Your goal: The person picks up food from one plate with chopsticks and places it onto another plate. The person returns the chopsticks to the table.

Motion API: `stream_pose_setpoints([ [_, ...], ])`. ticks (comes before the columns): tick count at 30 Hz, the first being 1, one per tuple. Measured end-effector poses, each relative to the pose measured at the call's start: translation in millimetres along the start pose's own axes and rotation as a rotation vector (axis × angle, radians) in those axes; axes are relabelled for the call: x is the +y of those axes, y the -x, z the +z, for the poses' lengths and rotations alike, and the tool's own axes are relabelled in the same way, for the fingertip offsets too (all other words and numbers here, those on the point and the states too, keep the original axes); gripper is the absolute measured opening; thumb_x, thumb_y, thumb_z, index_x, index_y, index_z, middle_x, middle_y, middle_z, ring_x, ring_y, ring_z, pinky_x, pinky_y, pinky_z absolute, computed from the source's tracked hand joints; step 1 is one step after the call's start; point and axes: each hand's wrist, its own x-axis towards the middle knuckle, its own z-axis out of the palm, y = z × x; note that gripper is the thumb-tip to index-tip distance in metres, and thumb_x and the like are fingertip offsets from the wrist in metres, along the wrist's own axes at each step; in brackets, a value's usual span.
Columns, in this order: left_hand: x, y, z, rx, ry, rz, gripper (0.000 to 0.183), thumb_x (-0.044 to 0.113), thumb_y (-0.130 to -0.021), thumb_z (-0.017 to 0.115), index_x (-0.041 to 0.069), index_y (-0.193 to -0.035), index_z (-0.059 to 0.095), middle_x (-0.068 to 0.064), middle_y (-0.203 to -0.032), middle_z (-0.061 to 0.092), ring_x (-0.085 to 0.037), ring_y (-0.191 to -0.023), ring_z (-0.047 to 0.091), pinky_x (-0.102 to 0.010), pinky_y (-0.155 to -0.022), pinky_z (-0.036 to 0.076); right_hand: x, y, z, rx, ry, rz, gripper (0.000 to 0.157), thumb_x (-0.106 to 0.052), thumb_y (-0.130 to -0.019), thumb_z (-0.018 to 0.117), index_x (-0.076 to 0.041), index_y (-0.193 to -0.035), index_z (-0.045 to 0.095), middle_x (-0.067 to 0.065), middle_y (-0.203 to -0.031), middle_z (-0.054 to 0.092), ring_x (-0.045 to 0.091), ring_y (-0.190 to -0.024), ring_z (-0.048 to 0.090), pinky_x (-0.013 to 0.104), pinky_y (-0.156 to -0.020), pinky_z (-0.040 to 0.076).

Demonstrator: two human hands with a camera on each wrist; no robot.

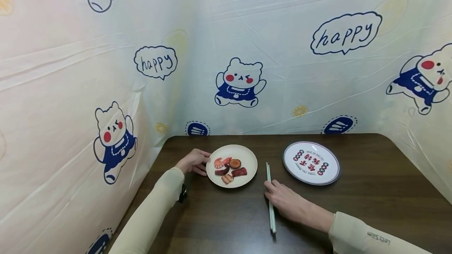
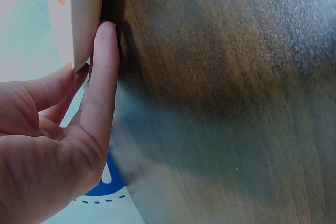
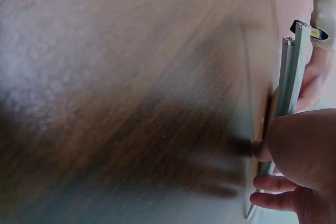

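Observation:
At the left edge of a cream plate (image 1: 247, 156), my left hand (image 1: 193, 162) pinches the rim. In the left wrist view the thumb meets the edge and the fingers (image 2: 105, 66) reach underneath. Several food pieces lie on this plate, among them an orange-and-white shrimp-like piece (image 1: 221, 162), a round brown slice (image 1: 234, 163) and a dark red piece (image 1: 239, 171). To the right of the plate, my right hand (image 1: 287, 201) holds a pair of pale green chopsticks (image 1: 272, 218) near their middle. Their square ends show in the right wrist view, low over the table.
A white plate with a dark blue rim (image 1: 330, 164) and printed red characters sits at the back right. Everything stands on a dark wooden table (image 1: 219, 218). A pale printed cloth (image 1: 240, 30) with cartoon bears rises behind and along both sides.

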Motion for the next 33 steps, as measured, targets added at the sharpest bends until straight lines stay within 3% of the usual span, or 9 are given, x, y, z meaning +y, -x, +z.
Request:
stream_pose_setpoints([
  [7,-0.4,-0.3,-0.2,-0.005,0.004,0.001,0.04,0.007,-0.107,0.06,-0.001,-0.146,0.06,-0.02,-0.124,0.067,-0.03,-0.085,0.073,-0.042,-0.071,0.067,1.5,2.8,0.7,0.015,-0.006,-0.035,0.029,0.003,-0.074,0.085,-0.005,-0.099,0.073,0.008,-0.104,0.049,0.022,-0.085,0.049,0.028,-0.067,0.053],
  [15,0.6,1.1,-0.3,-0.009,0.0,0.008,0.04,0.007,-0.107,0.06,-0.001,-0.146,0.06,-0.019,-0.122,0.068,-0.029,-0.084,0.073,-0.042,-0.071,0.067,3.9,6.0,-2.7,-0.036,-0.04,-0.041,0.03,0.002,-0.082,0.082,-0.004,-0.111,0.076,0.007,-0.111,0.05,0.021,-0.091,0.051,0.029,-0.074,0.056],
  [33,-0.3,0.4,0.0,-0.002,0.003,0.008,0.041,0.007,-0.106,0.061,0.0,-0.146,0.06,-0.019,-0.122,0.068,-0.03,-0.085,0.073,-0.042,-0.071,0.067,3.9,8.3,-4.9,-0.062,-0.062,-0.061,0.034,-0.002,-0.084,0.084,-0.002,-0.117,0.076,0.011,-0.118,0.055,0.022,-0.095,0.052,0.031,-0.078,0.056],
])
